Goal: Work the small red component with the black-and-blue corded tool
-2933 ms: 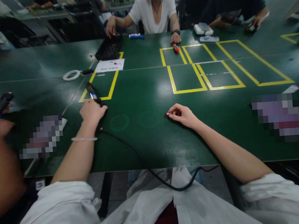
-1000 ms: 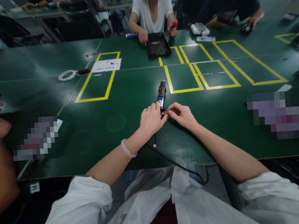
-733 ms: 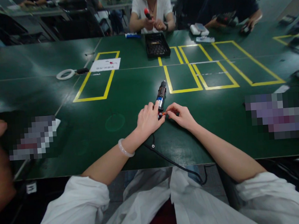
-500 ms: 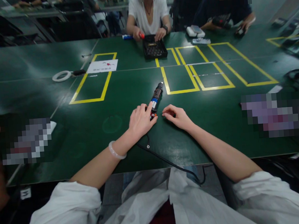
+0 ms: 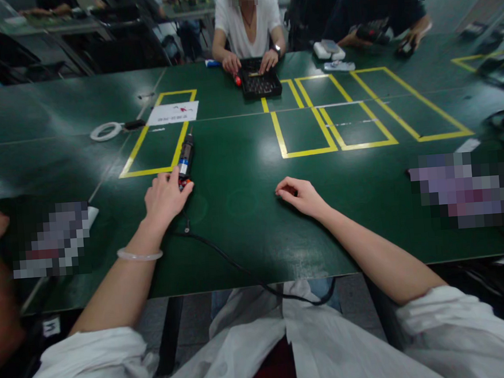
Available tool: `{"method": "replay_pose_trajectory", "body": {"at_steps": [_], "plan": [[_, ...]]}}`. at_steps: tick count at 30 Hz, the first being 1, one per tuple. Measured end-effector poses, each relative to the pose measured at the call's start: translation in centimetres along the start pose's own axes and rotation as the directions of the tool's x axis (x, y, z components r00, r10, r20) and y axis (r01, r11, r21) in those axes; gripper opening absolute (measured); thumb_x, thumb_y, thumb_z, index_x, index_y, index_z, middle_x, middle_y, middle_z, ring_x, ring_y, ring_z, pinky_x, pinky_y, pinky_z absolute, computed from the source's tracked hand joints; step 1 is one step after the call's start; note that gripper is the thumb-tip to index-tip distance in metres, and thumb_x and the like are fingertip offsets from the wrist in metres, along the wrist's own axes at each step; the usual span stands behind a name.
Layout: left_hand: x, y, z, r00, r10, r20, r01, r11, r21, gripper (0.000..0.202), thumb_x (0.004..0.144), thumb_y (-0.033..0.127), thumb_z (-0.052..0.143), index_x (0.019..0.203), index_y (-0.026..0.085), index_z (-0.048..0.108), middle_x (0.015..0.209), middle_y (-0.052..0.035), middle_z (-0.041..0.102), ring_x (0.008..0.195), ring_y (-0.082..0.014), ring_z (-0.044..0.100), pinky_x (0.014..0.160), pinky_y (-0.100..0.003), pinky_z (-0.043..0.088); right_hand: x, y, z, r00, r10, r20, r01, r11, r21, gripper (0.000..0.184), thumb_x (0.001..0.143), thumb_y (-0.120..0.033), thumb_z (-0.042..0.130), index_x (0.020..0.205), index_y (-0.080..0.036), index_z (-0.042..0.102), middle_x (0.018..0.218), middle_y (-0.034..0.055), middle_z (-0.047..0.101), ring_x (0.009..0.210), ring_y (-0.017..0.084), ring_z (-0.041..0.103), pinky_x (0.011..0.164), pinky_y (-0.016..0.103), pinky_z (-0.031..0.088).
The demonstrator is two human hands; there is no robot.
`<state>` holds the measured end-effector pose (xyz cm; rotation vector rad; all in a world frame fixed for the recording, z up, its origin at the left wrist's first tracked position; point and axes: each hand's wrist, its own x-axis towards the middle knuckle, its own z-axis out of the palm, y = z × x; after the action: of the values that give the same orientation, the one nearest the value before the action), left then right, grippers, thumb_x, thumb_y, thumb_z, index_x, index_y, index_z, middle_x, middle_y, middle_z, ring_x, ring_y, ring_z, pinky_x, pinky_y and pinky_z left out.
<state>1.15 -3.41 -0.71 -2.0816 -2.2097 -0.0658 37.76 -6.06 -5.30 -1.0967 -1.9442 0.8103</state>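
Note:
My left hand [image 5: 166, 198] is closed around the rear of a corded electric screwdriver [image 5: 185, 158], which lies low over the green table [image 5: 239, 247]. Its bit points away from me, close to the right strip of a yellow taped frame [image 5: 175, 154]. Orange and red parts show by my thumb. From beneath the hand a black cord [image 5: 226, 261] runs over the table's front edge, and a small ring terminal [image 5: 187, 229] dangles near it. My right hand [image 5: 302, 196] rests on the table to the right, fingers loosely curled in, with nothing visible in them.
A printed white sheet [image 5: 173, 112] lies across the left taped frame, beside a white cable coil [image 5: 106, 131]. Opposite, a person works at a black tray [image 5: 262, 89]. More yellow frames [image 5: 307, 152] mark the right. Blurred-out items [image 5: 463, 188] lie at both sides.
My left hand has carried the screwdriver leftward from the table's middle to the left taped frame, drawing the cord along. My right hand has stayed nearly still.

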Motion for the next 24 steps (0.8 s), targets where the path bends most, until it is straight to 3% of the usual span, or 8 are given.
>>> {"method": "replay_pose_trajectory", "body": {"at_steps": [5,10,14,20,24], "plan": [[2.1,-4.9,0.4,0.993,-0.114,0.030,0.113,0.992,0.054,0.070,0.097,0.056,0.033,0.150,0.010,0.036,0.136,-0.0232,0.049,0.113,-0.0348,0.049,0.088,-0.045,0.041,0.0,-0.1,-0.1,1.000,0.000,0.013,0.000,1.000,-0.008,0.013,0.090,-0.026,0.057,0.088,-0.018,0.067,0.076,0.0019,0.067,0.062,0.013,0.053,0.061,0.026,0.040],[4.2,-7.8,0.5,0.974,-0.215,0.063,0.210,0.974,0.081,0.071,0.098,0.057,0.030,0.147,0.007,0.037,0.138,-0.0219,0.048,0.115,-0.0331,0.047,0.092,-0.045,0.039,0.1,-0.1,-0.1,1.000,0.001,0.019,-0.001,1.000,-0.015,0.014,0.090,-0.027,0.057,0.087,-0.018,0.067,0.074,0.0012,0.066,0.062,0.013,0.053,0.061,0.026,0.040],[5.0,-8.4,0.5,0.967,-0.246,0.064,0.241,0.968,0.075,0.072,0.098,0.056,0.031,0.146,0.004,0.037,0.140,-0.0248,0.046,0.117,-0.0349,0.046,0.093,-0.048,0.038,0.0,-0.1,0.0,0.999,0.005,0.034,-0.005,1.000,-0.007,0.014,0.090,-0.027,0.057,0.087,-0.018,0.067,0.073,0.0009,0.065,0.062,0.013,0.053,0.061,0.025,0.040],[4.6,-7.9,0.9,0.973,-0.232,-0.013,0.232,0.967,0.101,0.068,0.098,0.053,0.034,0.147,0.006,0.036,0.140,-0.0213,0.046,0.115,-0.0320,0.045,0.093,-0.044,0.035,0.1,-0.1,0.0,0.999,-0.008,0.045,0.009,1.000,-0.013,0.016,0.091,-0.029,0.057,0.086,-0.018,0.067,0.075,0.0014,0.067,0.063,0.013,0.053,0.061,0.026,0.040],[4.3,-7.7,0.8,0.972,-0.235,-0.002,0.234,0.967,0.101,0.071,0.097,0.055,0.031,0.149,0.005,0.036,0.139,-0.0211,0.047,0.115,-0.0321,0.045,0.092,-0.042,0.034,0.1,0.0,0.0,0.999,-0.010,0.043,0.010,1.000,-0.013,0.016,0.091,-0.028,0.057,0.086,-0.018,0.067,0.073,0.0011,0.066,0.062,0.013,0.053,0.061,0.026,0.040]]}}
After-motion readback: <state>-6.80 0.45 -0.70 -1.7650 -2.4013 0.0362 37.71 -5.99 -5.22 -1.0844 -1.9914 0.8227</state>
